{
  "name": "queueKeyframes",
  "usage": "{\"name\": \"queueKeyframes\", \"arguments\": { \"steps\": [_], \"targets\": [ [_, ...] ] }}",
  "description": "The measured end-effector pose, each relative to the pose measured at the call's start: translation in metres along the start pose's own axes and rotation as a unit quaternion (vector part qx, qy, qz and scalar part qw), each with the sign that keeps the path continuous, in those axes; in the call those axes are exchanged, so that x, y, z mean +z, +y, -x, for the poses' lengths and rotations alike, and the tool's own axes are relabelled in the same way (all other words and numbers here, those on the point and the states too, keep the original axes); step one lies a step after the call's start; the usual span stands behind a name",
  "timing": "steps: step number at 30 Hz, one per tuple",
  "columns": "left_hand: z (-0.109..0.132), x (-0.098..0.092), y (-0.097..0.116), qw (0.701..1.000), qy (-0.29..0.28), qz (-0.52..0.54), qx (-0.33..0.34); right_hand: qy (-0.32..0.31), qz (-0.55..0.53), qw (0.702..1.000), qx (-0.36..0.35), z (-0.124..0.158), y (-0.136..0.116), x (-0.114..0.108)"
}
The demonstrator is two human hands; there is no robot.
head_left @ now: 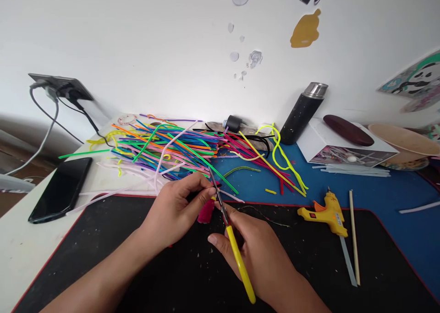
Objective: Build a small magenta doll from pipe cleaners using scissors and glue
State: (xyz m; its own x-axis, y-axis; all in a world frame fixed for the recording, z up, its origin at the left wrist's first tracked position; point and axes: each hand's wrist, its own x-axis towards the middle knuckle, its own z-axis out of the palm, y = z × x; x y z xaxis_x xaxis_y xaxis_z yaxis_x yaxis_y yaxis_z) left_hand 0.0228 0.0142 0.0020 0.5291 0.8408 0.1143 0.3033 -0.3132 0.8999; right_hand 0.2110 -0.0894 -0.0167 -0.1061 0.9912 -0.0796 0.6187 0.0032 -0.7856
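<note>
My left hand (177,210) pinches a small fuzzy magenta piece (206,211) above the black mat (103,258). My right hand (256,251) grips yellow-handled scissors (237,253); their thin metal blades (217,193) point up and away, right at my left fingertips and the magenta piece. Just behind my hands lies a big pile of coloured pipe cleaners (165,148), with red and yellow-green ones spreading right onto the blue mat (378,194).
A yellow glue gun (326,212) with a glue stick and a wooden stick (354,235) lie at the right. A black phone (62,189) rests at the left edge. At the back stand a dark flask (302,113), a white box (343,148) and a bowl (402,141).
</note>
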Motion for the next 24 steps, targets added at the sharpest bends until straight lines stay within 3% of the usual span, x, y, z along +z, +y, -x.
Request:
{"name": "queueKeyframes", "arguments": {
  "steps": [14,24],
  "targets": [
    [-0.0003,0.0006,-0.0009,1.0,-0.001,-0.012,0.019,-0.03,-0.072,0.996,0.035,-0.0013,-0.0031,0.0006],
    [-0.0008,0.0007,-0.0051,1.0,-0.008,0.005,-0.022,-0.024,-0.065,0.997,0.035,-0.0016,-0.0052,-0.0006]
  ]
}}
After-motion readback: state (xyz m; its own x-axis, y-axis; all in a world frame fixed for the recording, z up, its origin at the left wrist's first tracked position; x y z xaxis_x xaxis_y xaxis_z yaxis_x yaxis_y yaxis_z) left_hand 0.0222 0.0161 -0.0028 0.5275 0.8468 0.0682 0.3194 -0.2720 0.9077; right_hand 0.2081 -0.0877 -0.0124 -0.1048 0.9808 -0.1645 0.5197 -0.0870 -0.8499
